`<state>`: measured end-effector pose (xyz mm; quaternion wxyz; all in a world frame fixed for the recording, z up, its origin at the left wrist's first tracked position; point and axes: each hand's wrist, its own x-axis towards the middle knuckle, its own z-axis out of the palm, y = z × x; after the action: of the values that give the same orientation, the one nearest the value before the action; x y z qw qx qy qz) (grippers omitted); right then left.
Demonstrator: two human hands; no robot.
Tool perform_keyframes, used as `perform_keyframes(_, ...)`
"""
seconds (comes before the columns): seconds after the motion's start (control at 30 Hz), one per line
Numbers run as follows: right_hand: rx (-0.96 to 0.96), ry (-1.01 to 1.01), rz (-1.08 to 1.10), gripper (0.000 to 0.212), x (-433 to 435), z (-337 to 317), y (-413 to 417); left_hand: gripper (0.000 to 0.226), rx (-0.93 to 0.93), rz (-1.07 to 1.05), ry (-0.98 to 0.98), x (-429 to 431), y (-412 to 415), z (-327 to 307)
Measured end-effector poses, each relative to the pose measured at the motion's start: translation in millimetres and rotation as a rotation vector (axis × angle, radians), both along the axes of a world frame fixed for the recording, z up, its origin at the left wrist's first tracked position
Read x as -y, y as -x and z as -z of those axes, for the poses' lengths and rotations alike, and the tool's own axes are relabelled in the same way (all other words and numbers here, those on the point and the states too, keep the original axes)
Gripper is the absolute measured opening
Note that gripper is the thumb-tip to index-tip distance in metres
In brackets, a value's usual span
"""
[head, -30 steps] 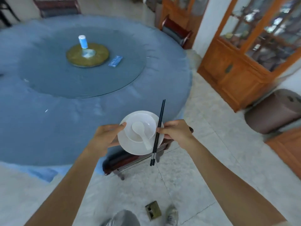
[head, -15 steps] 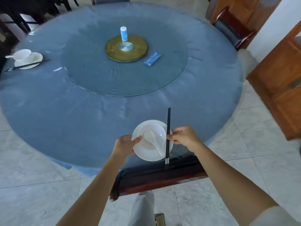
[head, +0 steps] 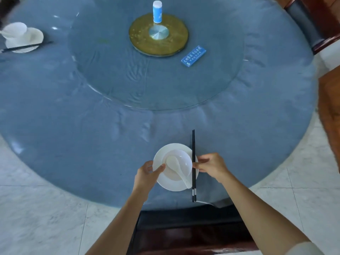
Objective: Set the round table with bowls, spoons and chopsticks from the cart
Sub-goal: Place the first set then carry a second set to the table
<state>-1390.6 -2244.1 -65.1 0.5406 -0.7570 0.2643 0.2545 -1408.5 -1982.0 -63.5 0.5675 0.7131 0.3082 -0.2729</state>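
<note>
A white plate (head: pixel 166 184) with a white bowl (head: pixel 181 158) and a white spoon (head: pixel 177 167) in it is held over the near edge of the round blue table (head: pixel 73 144). My left hand (head: pixel 148 174) grips the plate's left rim, thumb on top. My right hand (head: pixel 211 165) grips the right rim and pins a pair of black chopsticks (head: pixel 193 144) against it, pointing away from me. A second place setting (head: pixel 24 36) of plate, bowl, spoon and chopsticks lies at the table's far left.
A glass turntable (head: pixel 128 80) covers the table's middle, carrying a gold disc (head: pixel 158 43), a blue-white canister (head: pixel 157 11) and a blue card (head: pixel 193 56). A dark wooden chair (head: pixel 184 230) stands under my arms. Another chair (head: pixel 305 24) is far right, beside wooden furniture (head: pixel 329 107).
I have stepped closer to the table and the view now looks down on it. Both hands have carried the plate, bowl, spoon and chopsticks forward over the table's near edge.
</note>
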Motion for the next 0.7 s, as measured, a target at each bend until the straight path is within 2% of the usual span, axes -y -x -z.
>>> perform_keyframes(0.13,0.011,0.029,-0.043,0.024,2.8,9.7,1.0,0.041,0.058,0.044,-0.122,4.4,7.9,2.5)
perform_keyframes(0.2,0.031,0.051,-0.077,0.033,4.7,14.9,0.6,0.039,0.076,0.03,-0.14,4.9,10.6,3.9)
perform_keyframes(0.33,0.043,0.096,-0.147,0.032,9.4,20.3,1.0,0.05,0.026,-0.008,-0.119,7.9,13.6,6.1)
perform_keyframes(0.43,0.027,0.08,-0.141,0.036,10.7,21.0,1.1,0.046,0.018,-0.029,-0.118,10.0,12.2,4.9)
perform_keyframes(0.7,0.031,0.046,-0.13,0.035,9.7,18.9,2.6,0.065,0.016,-0.087,-0.106,15.3,14.1,2.6)
